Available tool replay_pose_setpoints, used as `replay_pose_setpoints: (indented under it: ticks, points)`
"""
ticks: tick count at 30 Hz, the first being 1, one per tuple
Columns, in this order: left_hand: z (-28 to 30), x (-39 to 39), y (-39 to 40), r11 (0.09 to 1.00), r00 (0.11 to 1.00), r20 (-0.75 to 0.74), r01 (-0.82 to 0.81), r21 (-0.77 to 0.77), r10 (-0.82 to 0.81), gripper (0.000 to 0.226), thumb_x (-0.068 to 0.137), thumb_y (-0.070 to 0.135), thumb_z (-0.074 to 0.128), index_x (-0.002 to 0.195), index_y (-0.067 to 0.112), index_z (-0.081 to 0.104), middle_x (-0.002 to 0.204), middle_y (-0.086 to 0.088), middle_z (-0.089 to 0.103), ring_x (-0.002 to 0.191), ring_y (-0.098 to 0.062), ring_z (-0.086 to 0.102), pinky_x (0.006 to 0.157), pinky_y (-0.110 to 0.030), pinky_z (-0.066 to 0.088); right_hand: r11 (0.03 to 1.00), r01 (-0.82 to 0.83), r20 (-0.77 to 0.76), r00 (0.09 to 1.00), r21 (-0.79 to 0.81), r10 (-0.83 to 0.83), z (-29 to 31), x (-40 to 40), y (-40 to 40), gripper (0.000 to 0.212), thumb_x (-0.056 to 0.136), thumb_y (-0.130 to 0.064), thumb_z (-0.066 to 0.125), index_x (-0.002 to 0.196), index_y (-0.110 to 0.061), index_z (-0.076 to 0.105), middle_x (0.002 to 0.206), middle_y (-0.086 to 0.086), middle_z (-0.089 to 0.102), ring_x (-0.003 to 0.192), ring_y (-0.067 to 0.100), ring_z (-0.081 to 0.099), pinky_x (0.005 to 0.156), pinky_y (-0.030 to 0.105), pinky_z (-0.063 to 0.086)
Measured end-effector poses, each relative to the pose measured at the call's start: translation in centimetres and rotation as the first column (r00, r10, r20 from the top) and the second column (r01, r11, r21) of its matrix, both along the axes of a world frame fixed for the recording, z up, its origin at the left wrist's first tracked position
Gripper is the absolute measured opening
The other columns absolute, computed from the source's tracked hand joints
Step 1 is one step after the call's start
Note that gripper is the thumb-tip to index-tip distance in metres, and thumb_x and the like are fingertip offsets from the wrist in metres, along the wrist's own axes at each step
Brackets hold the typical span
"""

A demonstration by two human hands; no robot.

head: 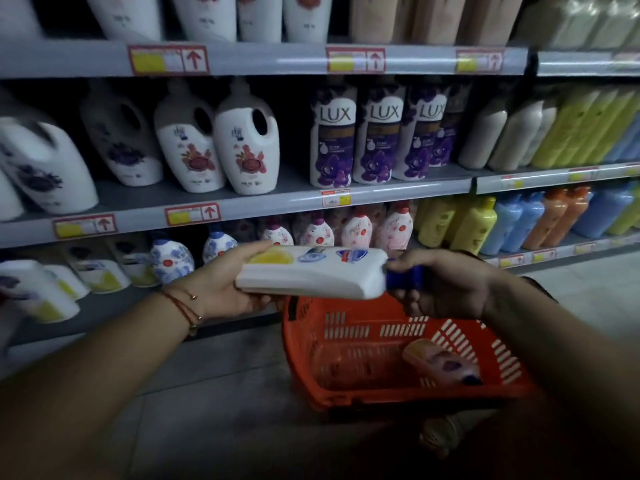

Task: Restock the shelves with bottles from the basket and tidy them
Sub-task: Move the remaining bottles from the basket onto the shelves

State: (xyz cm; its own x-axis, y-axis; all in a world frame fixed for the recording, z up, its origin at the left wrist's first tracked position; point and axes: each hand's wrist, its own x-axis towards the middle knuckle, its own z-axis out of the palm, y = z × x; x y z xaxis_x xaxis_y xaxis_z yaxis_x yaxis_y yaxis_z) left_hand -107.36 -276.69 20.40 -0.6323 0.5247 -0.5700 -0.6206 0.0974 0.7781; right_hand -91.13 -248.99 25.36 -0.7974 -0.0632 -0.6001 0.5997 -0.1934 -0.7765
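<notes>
1. You held a white bottle (311,273) with a lemon print on its side, level above the orange basket (408,389) and in front of the lowest shelf (114,308).
2. Your left hand (228,289) cupped the bottle's base end, fingers curled underneath and thumb along the top.
3. Your right hand (440,285) pinched the blue cap (403,277), fingers closed round it.
4. The bottle looked like stiff, smooth plastic, and probably full, so judged fairly heavy and a little slippery; the cap alone seemed a weak place to carry it.
5. Gripping round the flat body would have suited better before standing it upright.
6. One pink bottle (441,362) lay on its side in the basket, not yet shelved.
7. Similar white bottles with yellow prints (100,275) stood at the left of that lowest shelf, a likely slot.
</notes>
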Motion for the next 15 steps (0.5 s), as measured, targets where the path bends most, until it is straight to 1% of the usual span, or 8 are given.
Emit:
replay_pose_setpoints:
  ticks: [3,5,7,9,11,13,14,15]
  points:
    - [-0.9,0.5,-2.6,0.998,0.998,0.057,-0.025,0.058,0.021,0.035,0.085,0.035,0.066,0.113,0.017,0.075,0.107,-0.014,0.072,0.085,-0.031,0.07,0.059,-0.038,0.059,0.999,0.053,-0.052,0.997,-0.013,-0.053,-1.5,-1.2,-0.8,0.035,0.069,-0.028,0.08,0.102,-0.017,0.074,0.071,0.004,0.058,0.057,0.01,0.048,0.055,0.022,0.044]
    - [-1.5,1.0,-3.4,0.994,0.997,0.071,-0.029,0.104,0.021,0.035,0.093,0.031,0.056,0.123,0.021,0.072,0.12,-0.014,0.071,0.094,-0.034,0.07,0.069,-0.047,0.059,0.985,0.17,-0.086,0.982,-0.015,-0.171,-2.2,-2.2,-1.2,0.038,0.079,-0.033,0.071,0.111,-0.013,0.066,0.071,0.003,0.057,0.057,0.011,0.048,0.057,0.024,0.042]
    - [-1.7,1.6,-3.5,0.992,0.998,0.061,-0.025,0.123,0.018,0.034,0.096,0.033,0.054,0.117,0.02,0.076,0.116,-0.013,0.073,0.092,-0.033,0.072,0.071,-0.047,0.059,0.956,0.291,-0.115,0.949,-0.046,-0.294,-2.8,-3.2,-1.6,0.042,0.089,-0.038,0.066,0.121,-0.011,0.062,0.07,0.002,0.056,0.058,0.011,0.047,0.058,0.026,0.04]
    - [-1.5,2.3,-3.5,0.993,0.999,0.046,-0.012,0.12,0.006,0.033,0.091,0.038,0.061,0.105,0.017,0.081,0.108,-0.013,0.075,0.087,-0.031,0.073,0.07,-0.044,0.059,0.923,0.367,-0.123,0.917,-0.113,-0.38,-3.4,-4.2,-2.2,0.058,0.089,-0.053,0.063,0.13,-0.011,0.06,0.075,0.002,0.057,0.059,0.011,0.046,0.059,0.026,0.04]
    - [-1.6,2.6,-3.8,0.996,0.999,0.046,-0.001,0.089,-0.003,0.036,0.084,0.041,0.066,0.103,0.016,0.082,0.106,-0.012,0.076,0.085,-0.028,0.073,0.074,-0.041,0.057,0.892,0.402,-0.136,0.891,-0.205,-0.432,-3.6,-4.9,-2.9,0.083,0.081,-0.07,0.065,0.139,-0.01,0.059,0.1,0.006,0.07,0.08,0.015,0.057,0.074,0.028,0.045]
    - [-1.6,2.6,-4.6,0.998,0.998,0.056,0.022,0.066,-0.026,0.043,0.078,0.045,0.071,0.106,0.014,0.081,0.108,-0.011,0.076,0.087,-0.026,0.072,0.082,-0.038,0.054,0.873,0.406,-0.167,0.873,-0.271,-0.458,-3.6,-5.3,-3.6,0.094,0.077,-0.083,0.058,0.14,-0.013,0.059,0.139,0.011,0.065,0.12,0.018,0.058,0.1,0.031,0.045]
    - [-1.7,2.5,-5.1,0.996,0.997,0.056,0.049,0.071,-0.053,0.049,0.074,0.047,0.078,0.11,0.013,0.08,0.111,-0.011,0.075,0.09,-0.026,0.072,0.086,-0.038,0.053,0.865,0.405,-0.175,0.867,-0.296,-0.466,-3.7,-5.4,-3.9,0.095,0.078,-0.086,0.053,0.14,-0.014,0.059,0.143,0.013,0.062,0.133,0.022,0.055,0.111,0.035,0.041]
    - [-1.7,2.4,-5.8,0.994,0.995,0.055,0.078,0.081,-0.083,0.06,0.064,0.048,0.088,0.111,0.012,0.079,0.114,-0.012,0.075,0.092,-0.026,0.072,0.088,-0.039,0.053,0.862,0.391,-0.177,0.87,-0.323,-0.461,-3.7,-5.5,-4.3,0.096,0.079,-0.087,0.049,0.141,-0.014,0.058,0.142,0.014,0.062,0.136,0.027,0.055,0.117,0.042,0.038]
